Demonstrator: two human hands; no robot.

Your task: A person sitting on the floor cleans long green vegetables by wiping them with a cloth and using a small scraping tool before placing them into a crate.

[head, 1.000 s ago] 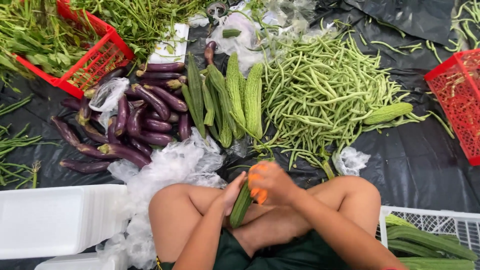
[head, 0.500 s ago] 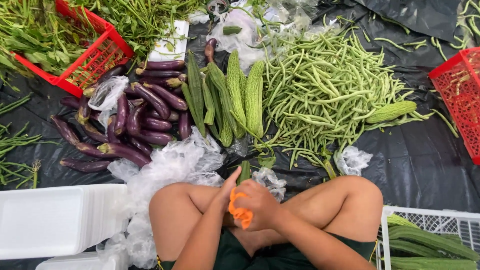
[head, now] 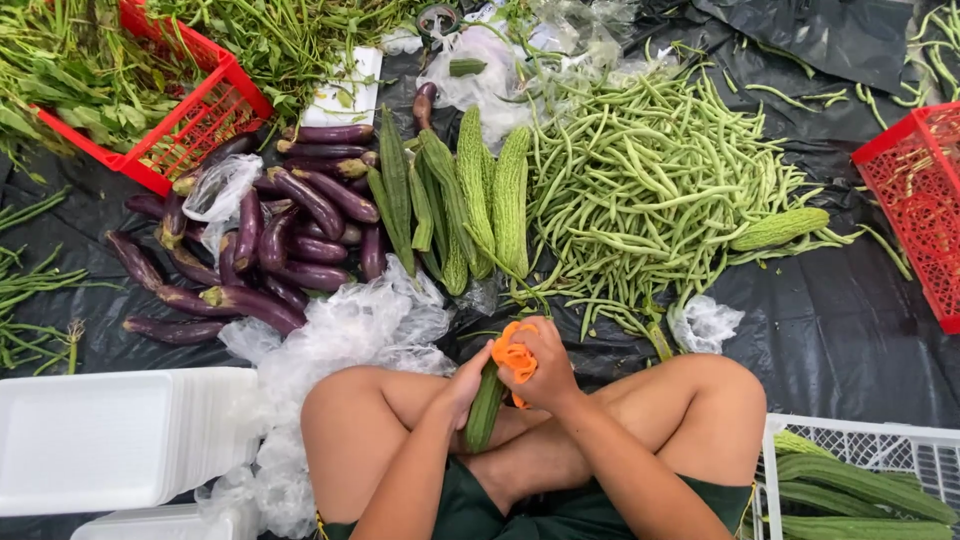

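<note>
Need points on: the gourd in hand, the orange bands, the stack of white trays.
green gourd point(head: 483, 412), head view, on its lower half below the hands.
orange bands point(head: 512, 356), head view, on the loops over the fingers.
stack of white trays point(head: 100, 435), head view, on the top tray's flat middle.

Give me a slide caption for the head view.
Two hands hold a green gourd with an orange strip, vegetables spread ahead.

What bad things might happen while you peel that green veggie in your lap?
The orange peeler in the right hand works close to the left hand gripping the green gourd, so a slip might nick those fingers or the bare knees beneath. The gourd is held in the air, so it might also slide out and drop onto the black sheet.
</note>
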